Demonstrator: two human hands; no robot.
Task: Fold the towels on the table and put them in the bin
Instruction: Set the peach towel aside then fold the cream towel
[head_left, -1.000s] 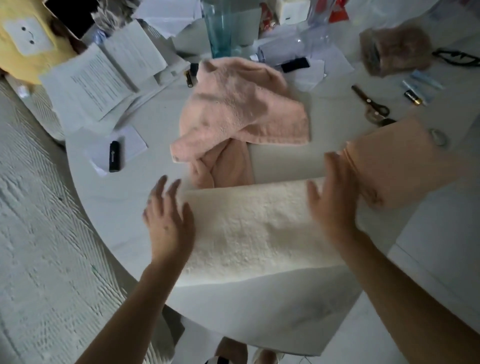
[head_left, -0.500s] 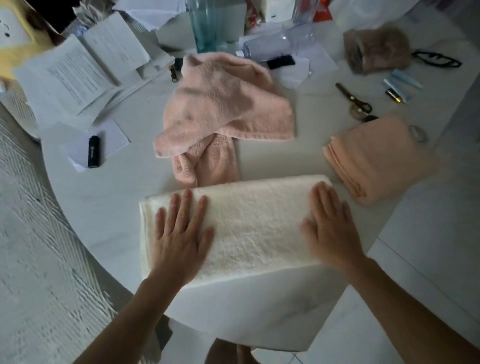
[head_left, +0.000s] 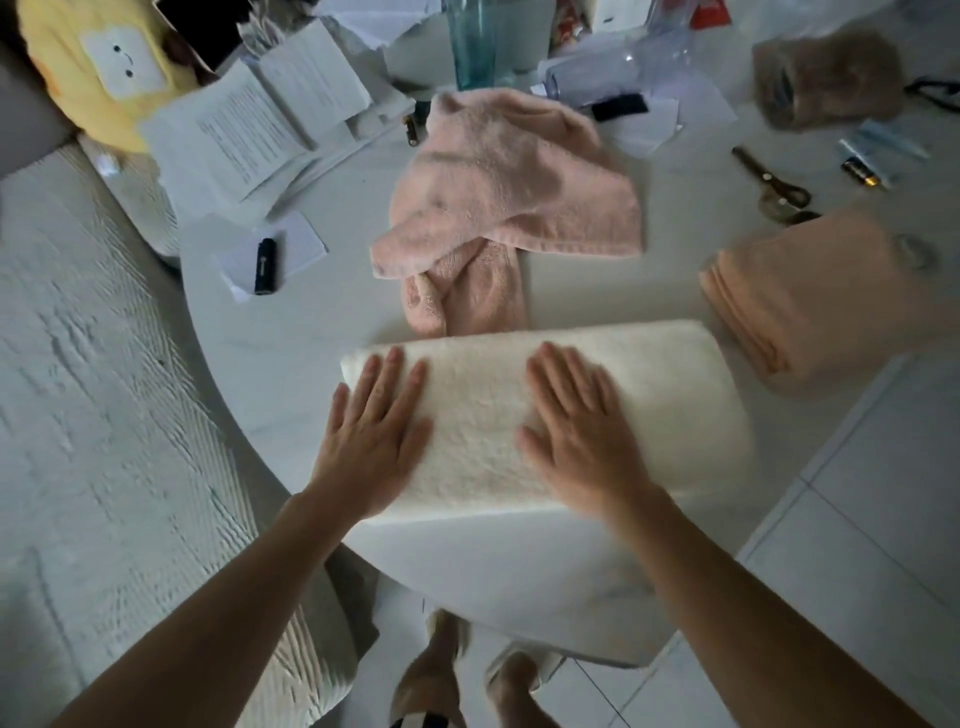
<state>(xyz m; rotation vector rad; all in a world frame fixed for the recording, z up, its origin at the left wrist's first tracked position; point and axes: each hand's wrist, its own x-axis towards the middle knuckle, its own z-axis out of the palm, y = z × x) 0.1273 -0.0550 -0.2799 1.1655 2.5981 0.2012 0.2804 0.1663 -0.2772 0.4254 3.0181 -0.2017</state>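
Three towels lay on the round white table (head_left: 291, 384): one folded cream terry towel (head_left: 649, 410); behind it one crumpled pink fluffy towel (head_left: 519, 192); right of it one folded peach towel (head_left: 815, 301); the left hand (head_left: 371, 436) and right hand (head_left: 582, 426) pressed the cream one, fingers flat, grasping nothing.

towels: 3 — white towel (head_left: 649, 395) | pink towel (head_left: 519, 192) | peach towel (head_left: 810, 301); hands: 2; scissors (head_left: 774, 182): 1

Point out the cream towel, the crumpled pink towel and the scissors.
cream towel (head_left: 670, 395): head view, bare right part of its top.
crumpled pink towel (head_left: 519, 192): head view, middle of the heap.
scissors (head_left: 779, 184): head view, near the handles.
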